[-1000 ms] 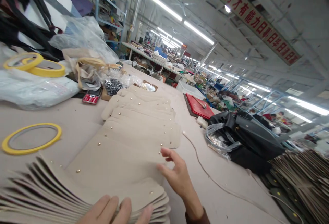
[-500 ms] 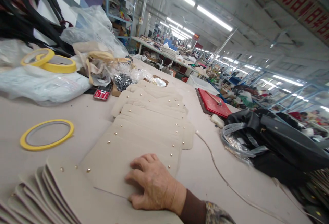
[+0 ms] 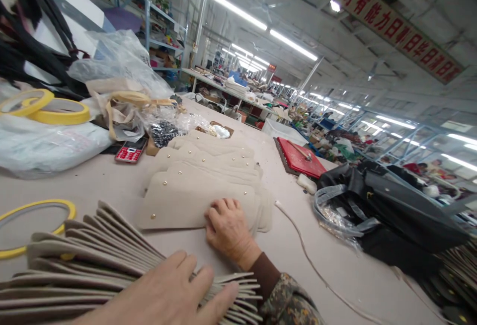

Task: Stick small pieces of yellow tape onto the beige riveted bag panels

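Beige panels with small metal studs [image 3: 201,201] lie in an overlapping pile on the table. My right hand [image 3: 229,230] rests on the near right edge of the top panel, its fingers curled down against it. At the lower left, a thick fanned stack of beige pieces [image 3: 85,260] has its edges turned up. My left hand [image 3: 171,290] lies over the right part of this stack, palm down, with its fingers spread and its thumb apart.
Yellow tape rolls [image 3: 63,111] lie on plastic bags at the left, and another yellow ring [image 3: 67,208] on the table. A red-keyed phone [image 3: 130,151] lies behind. To the right are a red board [image 3: 301,158], a white cord [image 3: 303,245] and black bags [image 3: 395,205].
My left hand has come into view over the fanned stack, which now spreads across the lower left. My right hand has moved up slightly with the top panel, farther onto the pile. The camera view has shifted.
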A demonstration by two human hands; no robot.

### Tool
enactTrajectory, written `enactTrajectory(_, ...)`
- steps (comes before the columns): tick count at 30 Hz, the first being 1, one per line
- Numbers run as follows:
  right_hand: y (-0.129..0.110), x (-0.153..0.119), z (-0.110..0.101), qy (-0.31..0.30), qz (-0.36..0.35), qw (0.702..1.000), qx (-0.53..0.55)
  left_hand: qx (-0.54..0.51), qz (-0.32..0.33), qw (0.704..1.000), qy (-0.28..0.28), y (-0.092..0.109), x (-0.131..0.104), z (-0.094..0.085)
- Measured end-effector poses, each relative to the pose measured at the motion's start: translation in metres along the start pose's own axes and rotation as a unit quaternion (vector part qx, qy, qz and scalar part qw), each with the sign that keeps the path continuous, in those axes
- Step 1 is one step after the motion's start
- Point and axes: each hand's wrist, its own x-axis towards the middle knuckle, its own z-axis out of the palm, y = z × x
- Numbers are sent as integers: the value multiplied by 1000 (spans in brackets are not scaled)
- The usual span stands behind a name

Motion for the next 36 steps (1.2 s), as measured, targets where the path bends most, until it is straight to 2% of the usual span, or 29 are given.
enactTrajectory(2,14,8,0,4,37,999,29,-40,25,995,-92,-20,20,-18)
enactTrajectory(3,23,12,-1,3,57,995,82,-59,30,988,-143,-30,30,-26)
enactTrajectory(4,33,15,-3,0,78,984,158,-68,23,982,-175,-40,39,-32)
enactTrajectory(6,54,19,-5,-14,112,939,324,-78,9,973,-219,-62,57,-37)
enactTrajectory(8,76,19,-8,-31,138,886,442,-87,8,966,-242,-82,74,-33)
enactTrajectory(12,109,11,-11,-23,191,821,538,-104,-15,952,-287,-107,103,-15)
enactTrajectory(15,114,-3,-20,1,238,755,612,-102,-56,945,-306,-109,111,-4)
enactTrajectory(17,104,-18,-33,33,245,736,630,-105,-70,943,-307,-108,109,1)
enactTrajectory(18,95,-28,-42,58,235,745,622,-109,-73,944,-302,-107,106,4)
enactTrajectory(21,56,-63,-65,140,177,800,556,-109,-71,951,-280,-106,95,11)
enactTrajectory(23,27,-86,-71,147,160,844,490,-104,-68,956,-268,-106,89,14)
enactTrajectory(25,3,-105,-65,131,143,904,380,-93,-68,958,-262,-105,84,14)
enactTrajectory(27,-11,-115,-48,155,134,943,261,-81,-67,965,-239,-101,77,15)
enactTrajectory(29,-16,-119,-27,194,137,956,171,-55,-80,978,-184,-92,61,18)
enactTrajectory(31,-14,-120,-7,222,139,957,128,-3,-123,987,-100,-79,34,28)
enactTrajectory(33,-9,-123,10,238,138,954,116,56,-172,984,3,-64,-3,45)
enactTrajectory(36,-8,-130,28,251,140,951,117,118,-230,959,115,-48,-71,67)
